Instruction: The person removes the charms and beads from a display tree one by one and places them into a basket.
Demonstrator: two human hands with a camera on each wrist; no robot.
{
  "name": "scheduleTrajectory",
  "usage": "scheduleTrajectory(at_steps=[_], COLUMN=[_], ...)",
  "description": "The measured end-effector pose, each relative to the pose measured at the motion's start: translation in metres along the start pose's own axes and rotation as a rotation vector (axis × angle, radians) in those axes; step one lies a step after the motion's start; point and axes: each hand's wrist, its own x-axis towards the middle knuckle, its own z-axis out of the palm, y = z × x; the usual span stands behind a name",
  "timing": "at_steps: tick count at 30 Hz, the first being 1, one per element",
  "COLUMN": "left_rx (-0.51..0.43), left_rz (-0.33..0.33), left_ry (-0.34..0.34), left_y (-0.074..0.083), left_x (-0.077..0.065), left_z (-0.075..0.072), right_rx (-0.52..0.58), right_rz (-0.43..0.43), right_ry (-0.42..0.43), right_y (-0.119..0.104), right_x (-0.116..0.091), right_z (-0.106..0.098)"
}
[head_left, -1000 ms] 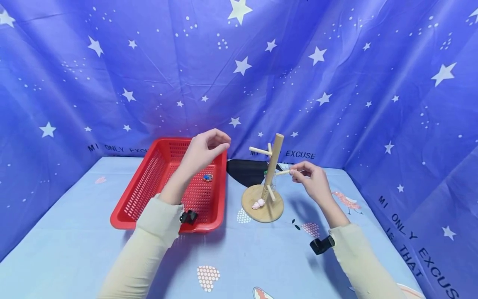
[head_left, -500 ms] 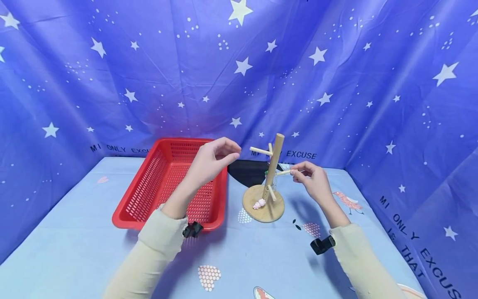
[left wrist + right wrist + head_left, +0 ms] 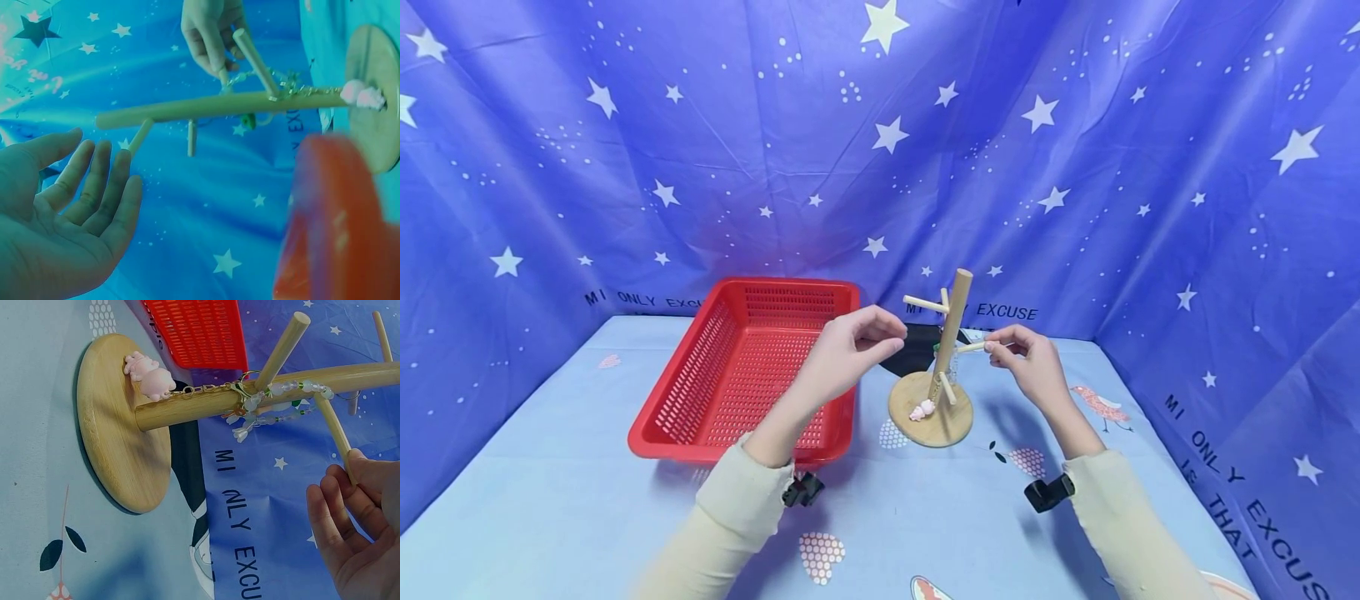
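A wooden jewelry stand [image 3: 952,325] with a round base and several pegs stands right of center. My right hand [image 3: 1028,363] pinches the tip of one peg [image 3: 337,431] between thumb and finger. From that peg hangs a pale beaded bracelet [image 3: 275,390]. A chain with a pink pig-like charm [image 3: 156,384] hangs from another peg, the charm lying at the base. My left hand [image 3: 850,354] hovers left of the post, fingers loosely bent, palm bare in the left wrist view. A small green piece [image 3: 248,120] dangles by the post.
A red perforated basket [image 3: 655,425] stands left of the stand, partly beneath my left arm. Behind the stand is a dark patch [image 3: 910,354] on the light blue cloth [image 3: 880,533]. A blue star-printed curtain [image 3: 820,125] surrounds the back and sides.
My left hand has moved right and down from over the basket toward the stand. A small blue item in the basket is out of sight now. My right hand stays at the peg.
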Motion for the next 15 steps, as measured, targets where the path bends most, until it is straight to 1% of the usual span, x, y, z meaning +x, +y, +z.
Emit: scheduleTrajectory(at_steps=[8,11,15], left_rx=[-0.028,-0.038,-0.043], left_rz=[-0.020,-0.018,-0.034], left_ry=[-0.005,-0.006,-0.016], left_y=[-0.005,-0.007,-0.010], left_x=[-0.003,-0.005,-0.006], left_z=[0.019,0.024,0.031], right_rx=[0.007,0.011,0.006], right_rz=[-0.001,-0.001,-0.003], right_ry=[-0.001,-0.001,0.002], right_y=[0.000,0.000,0.001], right_x=[0.000,0.001,0.001], right_z=[0.001,0.001,0.000])
